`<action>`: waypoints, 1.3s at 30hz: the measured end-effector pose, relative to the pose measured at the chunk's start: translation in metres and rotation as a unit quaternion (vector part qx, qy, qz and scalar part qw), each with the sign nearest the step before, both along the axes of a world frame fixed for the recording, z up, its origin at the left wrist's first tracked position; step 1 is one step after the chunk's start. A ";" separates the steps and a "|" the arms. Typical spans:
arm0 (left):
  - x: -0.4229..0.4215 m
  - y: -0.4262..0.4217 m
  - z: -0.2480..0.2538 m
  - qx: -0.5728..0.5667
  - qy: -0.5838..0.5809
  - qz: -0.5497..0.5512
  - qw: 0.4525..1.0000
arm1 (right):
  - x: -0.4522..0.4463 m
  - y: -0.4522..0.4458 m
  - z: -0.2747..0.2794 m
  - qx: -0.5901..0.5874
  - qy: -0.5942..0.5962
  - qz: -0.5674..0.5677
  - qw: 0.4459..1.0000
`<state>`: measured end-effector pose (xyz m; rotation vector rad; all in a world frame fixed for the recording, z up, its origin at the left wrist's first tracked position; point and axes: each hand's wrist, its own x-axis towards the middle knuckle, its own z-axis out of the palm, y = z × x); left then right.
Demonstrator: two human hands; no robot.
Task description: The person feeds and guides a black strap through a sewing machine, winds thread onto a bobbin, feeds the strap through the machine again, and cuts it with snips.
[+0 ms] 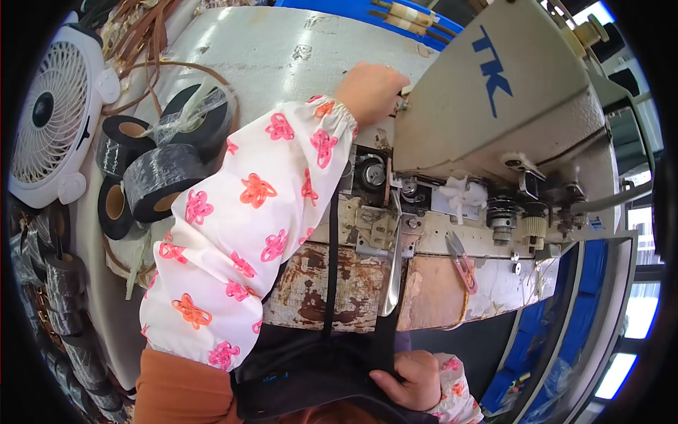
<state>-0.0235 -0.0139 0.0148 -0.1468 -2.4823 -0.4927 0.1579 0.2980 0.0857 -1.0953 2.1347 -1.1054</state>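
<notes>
Right hand (412, 379), lower centre-right of frame: thumb and curled fingers clamped on the black cloth (314, 374), which fills the bottom centre. Left hand (369, 93), upper centre: at the near side of the machine (494, 92), fingertips hidden by its edge; cannot tell what, if anything, they grip. Hands well apart.

Black band (387, 332) runs up from beside the right hand to the metal guide (390, 290), mid-frame. A narrower black strap (332, 261) lies to its left, over the worn front edge of the table (233, 42).

Progress, as judged: band appears fed into the guide and the cloth is in hand, so setting-up looks at least partly done. No completed seam can be made out on the visible cloth; joining seems to remain. Needle area too obscured to tell whether stitching has begun. How much of the piece is left: cannot tell.

Further out: snips (462, 265) lie on the table right of the guide, not in use. Black rolls (162, 180) at left; fan (53, 116) at upper left.
</notes>
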 end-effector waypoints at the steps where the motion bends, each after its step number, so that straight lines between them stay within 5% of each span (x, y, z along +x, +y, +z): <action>1: -0.001 0.000 0.001 -0.029 -0.031 0.031 0.999 | -0.001 0.001 0.000 0.025 0.023 0.006 0.999; 10: -0.032 -0.014 -0.010 0.044 -0.039 0.022 0.998 | -0.005 -0.016 0.014 0.059 -0.004 -0.025 0.998; 21: -0.048 -0.028 -0.011 0.003 -0.041 0.098 0.994 | -0.012 -0.029 0.017 0.080 -0.035 -0.036 0.996; 34: -0.045 -0.032 -0.004 0.096 0.153 0.203 0.962 | -0.016 -0.033 0.017 0.122 -0.048 -0.036 0.991; 36: -0.039 -0.027 0.001 -0.003 0.259 0.280 0.924 | -0.015 -0.035 0.020 0.128 -0.041 -0.033 0.990; 38: -0.019 -0.017 0.008 0.020 0.265 0.223 0.938 | -0.016 -0.038 0.023 0.134 -0.031 -0.031 0.990; 39: -0.010 -0.011 0.009 -0.022 0.145 0.118 0.982 | -0.016 -0.040 0.025 0.134 -0.005 -0.018 0.991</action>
